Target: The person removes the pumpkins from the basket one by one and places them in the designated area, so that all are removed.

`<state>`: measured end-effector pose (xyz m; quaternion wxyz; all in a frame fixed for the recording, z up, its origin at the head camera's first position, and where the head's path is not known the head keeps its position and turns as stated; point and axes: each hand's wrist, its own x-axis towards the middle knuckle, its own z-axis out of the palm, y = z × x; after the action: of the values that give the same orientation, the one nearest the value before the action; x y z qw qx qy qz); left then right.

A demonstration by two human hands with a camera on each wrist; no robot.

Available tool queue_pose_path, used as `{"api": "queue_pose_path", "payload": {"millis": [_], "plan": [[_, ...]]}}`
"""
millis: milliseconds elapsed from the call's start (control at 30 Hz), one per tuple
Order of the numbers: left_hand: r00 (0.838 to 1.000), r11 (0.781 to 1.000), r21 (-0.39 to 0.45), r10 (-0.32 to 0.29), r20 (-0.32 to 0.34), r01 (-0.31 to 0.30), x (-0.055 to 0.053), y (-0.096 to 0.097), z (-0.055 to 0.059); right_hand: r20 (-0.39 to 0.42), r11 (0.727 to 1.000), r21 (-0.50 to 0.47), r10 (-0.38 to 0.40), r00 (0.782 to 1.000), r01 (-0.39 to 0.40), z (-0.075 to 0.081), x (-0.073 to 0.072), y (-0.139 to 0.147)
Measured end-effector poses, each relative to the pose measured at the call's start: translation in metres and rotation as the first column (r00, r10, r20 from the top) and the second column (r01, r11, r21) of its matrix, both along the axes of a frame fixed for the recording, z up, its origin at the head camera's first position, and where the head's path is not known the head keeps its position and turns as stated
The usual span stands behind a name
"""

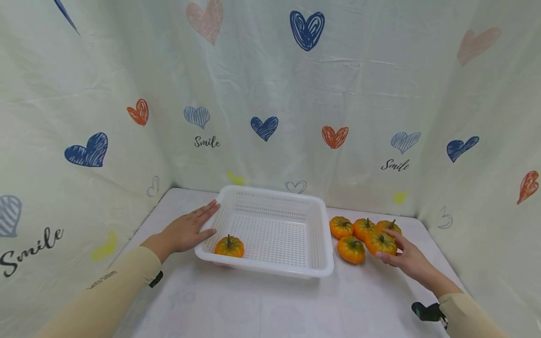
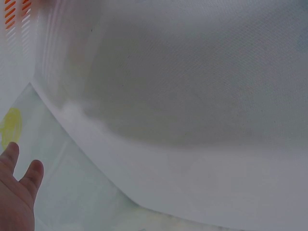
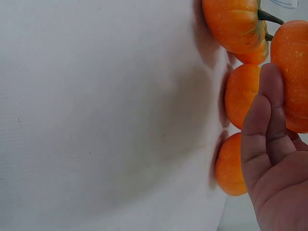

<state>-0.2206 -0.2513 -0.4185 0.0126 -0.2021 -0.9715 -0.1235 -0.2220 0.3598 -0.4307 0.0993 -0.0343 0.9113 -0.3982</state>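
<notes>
A white perforated plastic basket point(image 1: 270, 271) stands on the table, with one small orange-and-green pumpkin point(image 1: 229, 246) in its front left corner. My left hand point(image 1: 186, 231) rests at the basket's left rim, fingers extended; the left wrist view catches only part of that hand point(image 2: 18, 192). To the right of the basket, my right hand point(image 1: 407, 258) grips a small pumpkin point(image 1: 381, 242) between thumb and fingers. In the right wrist view this held pumpkin point(image 3: 294, 72) appears raised off the table, partly cut off by the frame edge.
Several more pumpkins point(image 1: 351, 249) sit grouped on the white tabletop point(image 1: 270, 305), close to the basket's right side. A pale curtain point(image 1: 270, 84) printed with hearts hangs behind the table and along both sides.
</notes>
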Motion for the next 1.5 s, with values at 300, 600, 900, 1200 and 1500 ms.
{"api": "queue_pose_path", "payload": {"millis": [300, 600, 900, 1200, 1500], "plan": [[1.000, 1.000, -0.006, -0.020, -0.024, 0.019, -0.001, -0.001, -0.003, 0.070, 0.999, 0.013, -0.037, 0.997, 0.036, -0.014, -0.003, 0.010], [1.000, 1.000, -0.012, -0.014, -0.020, 0.014, -0.003, -0.002, -0.004, 0.106, 0.996, 0.073, -0.062, 0.992, 0.054, -0.024, -0.005, 0.012], [1.000, 1.000, -0.010, -0.007, -0.012, 0.007, -0.002, -0.001, -0.003, 0.096, 0.993, 0.099, -0.072, 0.993, 0.062, -0.033, -0.006, 0.009], [1.000, 1.000, -0.014, -0.011, -0.021, 0.011, -0.002, 0.000, -0.003, 0.068, 0.992, 0.120, -0.058, 0.996, 0.050, -0.041, -0.009, 0.010], [1.000, 1.000, -0.014, -0.009, -0.015, 0.009, -0.002, 0.000, -0.002, 0.065, 0.989, 0.136, -0.073, 0.995, 0.064, -0.041, -0.011, 0.006]]}}
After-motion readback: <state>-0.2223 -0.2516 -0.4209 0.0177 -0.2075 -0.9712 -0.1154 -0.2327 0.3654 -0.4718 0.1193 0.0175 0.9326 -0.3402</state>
